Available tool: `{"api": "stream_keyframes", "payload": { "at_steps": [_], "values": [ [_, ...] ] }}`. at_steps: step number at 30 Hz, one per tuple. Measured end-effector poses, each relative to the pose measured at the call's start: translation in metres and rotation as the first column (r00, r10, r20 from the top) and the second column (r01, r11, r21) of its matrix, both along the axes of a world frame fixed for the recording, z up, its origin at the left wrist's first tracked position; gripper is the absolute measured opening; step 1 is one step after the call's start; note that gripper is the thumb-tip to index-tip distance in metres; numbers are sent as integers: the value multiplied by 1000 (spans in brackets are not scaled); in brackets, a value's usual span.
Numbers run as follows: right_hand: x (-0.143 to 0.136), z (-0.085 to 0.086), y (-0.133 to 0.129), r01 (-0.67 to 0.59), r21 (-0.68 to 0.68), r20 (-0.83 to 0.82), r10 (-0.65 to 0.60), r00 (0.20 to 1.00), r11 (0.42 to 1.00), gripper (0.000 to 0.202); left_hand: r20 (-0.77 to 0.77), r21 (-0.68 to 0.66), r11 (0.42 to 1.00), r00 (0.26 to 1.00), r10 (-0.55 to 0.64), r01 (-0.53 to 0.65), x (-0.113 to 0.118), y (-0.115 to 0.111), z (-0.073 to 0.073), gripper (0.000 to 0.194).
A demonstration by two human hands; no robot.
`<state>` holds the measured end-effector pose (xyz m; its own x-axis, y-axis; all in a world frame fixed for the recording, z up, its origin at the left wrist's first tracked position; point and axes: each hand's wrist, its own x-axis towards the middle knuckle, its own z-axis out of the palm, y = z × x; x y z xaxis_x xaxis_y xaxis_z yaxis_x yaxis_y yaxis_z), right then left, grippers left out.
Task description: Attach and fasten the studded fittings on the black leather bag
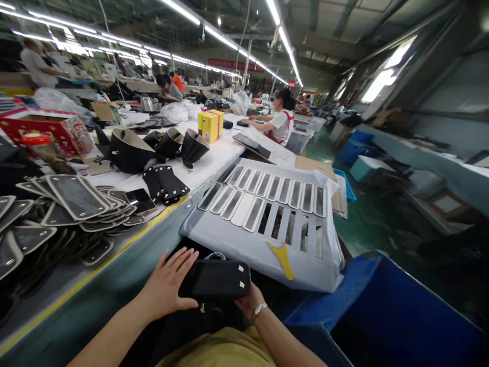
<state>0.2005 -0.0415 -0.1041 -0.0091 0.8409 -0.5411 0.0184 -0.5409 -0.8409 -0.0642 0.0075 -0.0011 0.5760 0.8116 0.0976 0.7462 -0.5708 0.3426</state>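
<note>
A flat black piece (214,279) with small white tabs on its right end is held low in the near centre of the scene, just above the person's lap. The left hand (170,283) lies against its left end, fingers spread and open, palm pressing the edge rather than closing round it. The right hand (249,302) sits under the right end, mostly hidden by the piece; it supports the piece from below, but how far the fingers close cannot be told. A bracelet (259,309) shows on that wrist.

Just beyond the piece, a grey slotted board (267,224) slopes toward the person, with pale strips in most of its slots. To the left runs a long worktable (214,163) bearing stacks of flat grey-edged panels (76,201), a phone (139,201) and curved black parts (168,145). A blue bin (382,316) stands near right. A seated worker (280,122) is at the far end.
</note>
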Motion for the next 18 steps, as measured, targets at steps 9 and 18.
{"api": "stream_keyframes", "payload": {
  "at_steps": [9, 18],
  "values": [
    [5, 37, 8, 301, -222, -407, -369, 836, 927, 34, -25, -117, 977, 983, -182, 178, 73, 10, 33, 106],
    [29, 59, -16, 268, -41, -500, -251, 829, 963, 41, 92, -126, 977, 983, -161, 172, 66, 6, 50, 92]
  ]
}}
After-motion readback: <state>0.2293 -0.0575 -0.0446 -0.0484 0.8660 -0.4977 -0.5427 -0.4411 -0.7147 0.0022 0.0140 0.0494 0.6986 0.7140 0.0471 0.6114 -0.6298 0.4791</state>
